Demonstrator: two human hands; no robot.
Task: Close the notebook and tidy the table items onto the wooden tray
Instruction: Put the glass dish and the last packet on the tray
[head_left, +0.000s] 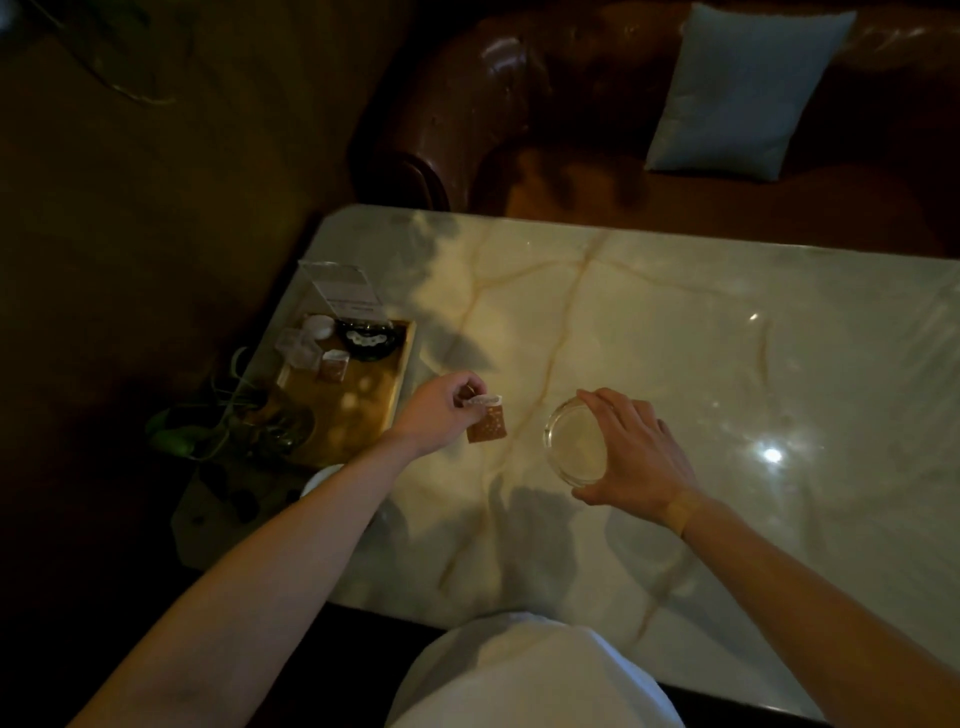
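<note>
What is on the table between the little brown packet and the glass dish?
Nothing. In the head view, only bare marble table with a tan vein lies between the brown packet and the glass dish.

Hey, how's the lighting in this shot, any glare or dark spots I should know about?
Head view: dim and warm overall; a bright glare spot on the glossy pale marble table; arm shadows fall toward the near edge; the floor at left is nearly black; the rectangular wooden tray sits in mottled light, its contents soft and hard to make out.
</note>
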